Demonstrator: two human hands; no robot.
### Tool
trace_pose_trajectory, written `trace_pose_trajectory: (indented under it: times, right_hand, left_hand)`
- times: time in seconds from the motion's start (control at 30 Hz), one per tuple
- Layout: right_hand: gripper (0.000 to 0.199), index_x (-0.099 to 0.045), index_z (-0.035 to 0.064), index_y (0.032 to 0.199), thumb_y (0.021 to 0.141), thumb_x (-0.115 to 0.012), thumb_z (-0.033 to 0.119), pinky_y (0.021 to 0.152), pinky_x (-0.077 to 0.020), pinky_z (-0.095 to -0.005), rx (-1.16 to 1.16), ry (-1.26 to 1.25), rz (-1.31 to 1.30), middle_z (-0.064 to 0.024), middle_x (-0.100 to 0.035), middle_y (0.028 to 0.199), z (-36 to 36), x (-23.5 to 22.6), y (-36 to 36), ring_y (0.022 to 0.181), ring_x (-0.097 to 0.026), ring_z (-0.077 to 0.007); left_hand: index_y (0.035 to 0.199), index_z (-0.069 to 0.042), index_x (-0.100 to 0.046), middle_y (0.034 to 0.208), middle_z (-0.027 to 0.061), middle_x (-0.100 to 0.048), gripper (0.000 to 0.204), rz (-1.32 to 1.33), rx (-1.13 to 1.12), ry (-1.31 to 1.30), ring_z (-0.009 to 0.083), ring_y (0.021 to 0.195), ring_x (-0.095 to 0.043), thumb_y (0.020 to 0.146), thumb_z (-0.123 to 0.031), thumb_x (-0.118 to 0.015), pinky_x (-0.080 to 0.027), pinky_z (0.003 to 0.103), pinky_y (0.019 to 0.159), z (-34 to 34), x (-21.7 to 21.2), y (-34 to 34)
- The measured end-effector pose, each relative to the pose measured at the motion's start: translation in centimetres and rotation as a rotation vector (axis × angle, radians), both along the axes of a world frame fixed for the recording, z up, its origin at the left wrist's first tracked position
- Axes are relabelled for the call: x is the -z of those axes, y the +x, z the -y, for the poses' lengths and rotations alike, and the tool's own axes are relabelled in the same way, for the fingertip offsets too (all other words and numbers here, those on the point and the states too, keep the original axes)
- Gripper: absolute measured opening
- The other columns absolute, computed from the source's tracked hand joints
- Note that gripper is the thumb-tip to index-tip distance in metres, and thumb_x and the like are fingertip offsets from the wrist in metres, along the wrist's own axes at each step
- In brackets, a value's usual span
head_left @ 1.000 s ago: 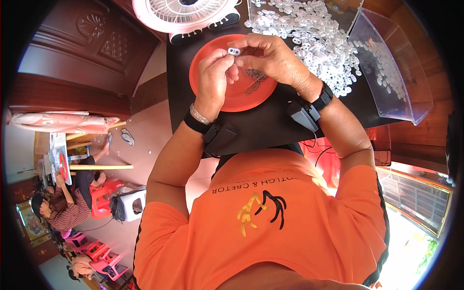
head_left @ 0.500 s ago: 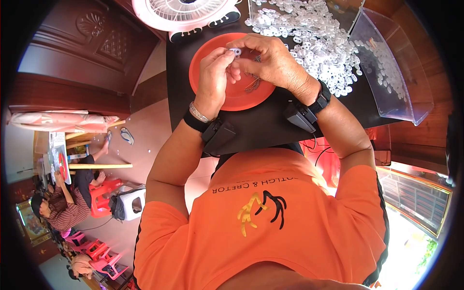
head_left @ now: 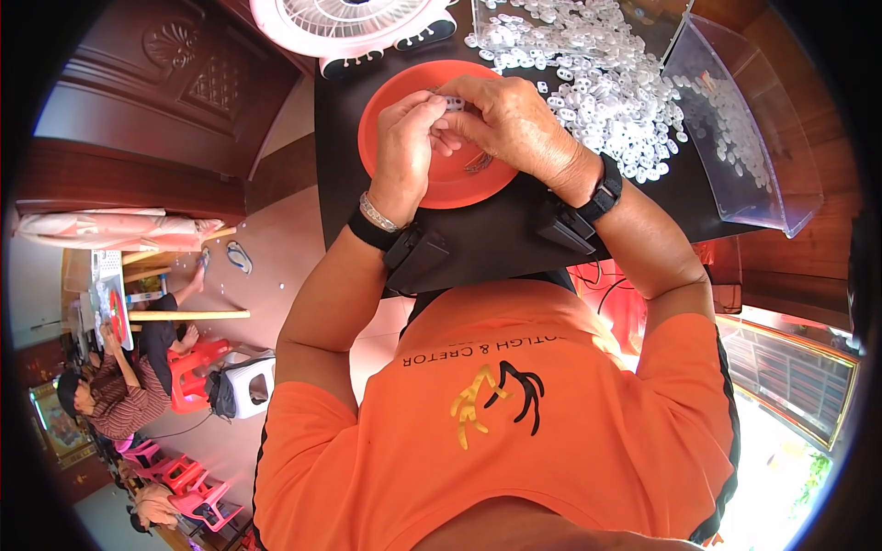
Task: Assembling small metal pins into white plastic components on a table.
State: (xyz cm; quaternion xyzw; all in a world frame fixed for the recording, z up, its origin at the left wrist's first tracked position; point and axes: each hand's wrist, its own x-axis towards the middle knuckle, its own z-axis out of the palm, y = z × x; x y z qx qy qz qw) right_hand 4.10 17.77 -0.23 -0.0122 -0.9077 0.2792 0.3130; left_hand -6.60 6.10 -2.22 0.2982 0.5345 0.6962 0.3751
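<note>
The round plate point(head_left: 418, 184) is orange-red and sits on a black table point(head_left: 496, 243). The heap of small plastic pieces point(head_left: 606, 83) beside it is translucent white, and so is the piece point(head_left: 452, 103) between the two hands. The bin point(head_left: 744, 129) is clear. The fan point(head_left: 354, 23) is white with pink. Both wrist straps are black; the left wrist's bracelet point(head_left: 378, 213) is silver. The shirt point(head_left: 514, 422) is orange with a black and yellow emblem.
</note>
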Motion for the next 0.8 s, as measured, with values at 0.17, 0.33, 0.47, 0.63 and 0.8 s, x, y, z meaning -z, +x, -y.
trace_pose_trajectory:
  times: [0.17, 0.33, 0.47, 0.63, 0.8]
  right_hand:
    - [0.020, -0.063, 0.0026, 0.096, 0.080, -0.066, 0.014, 0.053, -0.0520, -0.0309, 0.002, -0.004, 0.035, -0.0115, -0.065, 0.070, 0.3, -0.4, 0.3, 0.060, -0.066, -0.0244]
    - [0.017, -0.063, 0.0045, 0.090, 0.079, -0.065, 0.016, 0.055, -0.0508, -0.0334, 0.059, 0.072, 0.045, -0.0122, -0.064, 0.070, 0.4, -0.4, 0.3, 0.063, -0.063, -0.0290]
    - [0.014, -0.063, 0.0063, 0.088, 0.079, -0.064, 0.016, 0.055, -0.0505, -0.0344, 0.001, -0.006, 0.040, -0.0117, -0.064, 0.070, 0.2, -0.4, 0.3, 0.062, -0.063, -0.0296]
    - [0.017, -0.064, 0.0064, 0.089, 0.078, -0.065, 0.018, 0.058, -0.0510, -0.0372, 0.071, 0.105, 0.028, -0.0124, -0.064, 0.072, -0.5, -0.4, 0.1, 0.067, -0.063, -0.0309]
    - [0.016, -0.065, 0.0114, 0.087, 0.076, -0.067, 0.023, 0.056, -0.0503, -0.0382, 0.304, 0.207, -0.266, -0.0108, -0.063, 0.070, -3.4, -2.9, 1.4, 0.064, -0.062, -0.0305]
  left_hand:
    - [0.085, 0.001, -0.060, 0.071, 0.0080, -0.062, 0.023, 0.011, -0.008, 0.029, 0.0137, 0.055, -0.057, 0.088, -0.018, -0.048, -0.043, 0.022, 0.051, 0.0, 0.2, 0.2]
    - [0.082, 0.001, -0.061, 0.068, 0.0061, -0.060, 0.023, 0.021, -0.049, 0.046, 0.0118, 0.052, -0.055, 0.087, -0.017, -0.048, -0.042, 0.021, 0.048, 0.0, 0.0, 0.6]
    - [0.084, 0.001, -0.062, 0.069, 0.0062, -0.061, 0.022, 0.015, -0.024, 0.056, 0.0117, 0.052, -0.055, 0.087, -0.016, -0.048, -0.042, 0.021, 0.048, 0.0, 0.3, 0.4]
    - [0.089, 0.000, -0.061, 0.070, 0.0050, -0.060, 0.022, -0.007, -0.054, 0.019, 0.0110, 0.056, -0.055, 0.089, -0.019, -0.049, -0.042, 0.021, 0.050, -0.3, 0.2, 0.4]
    - [0.086, -0.002, -0.061, 0.066, 0.0034, -0.057, 0.023, -0.098, -0.053, 0.001, 0.0106, 0.056, -0.053, 0.090, -0.021, -0.048, -0.041, 0.021, 0.052, 0.0, -0.9, 0.6]
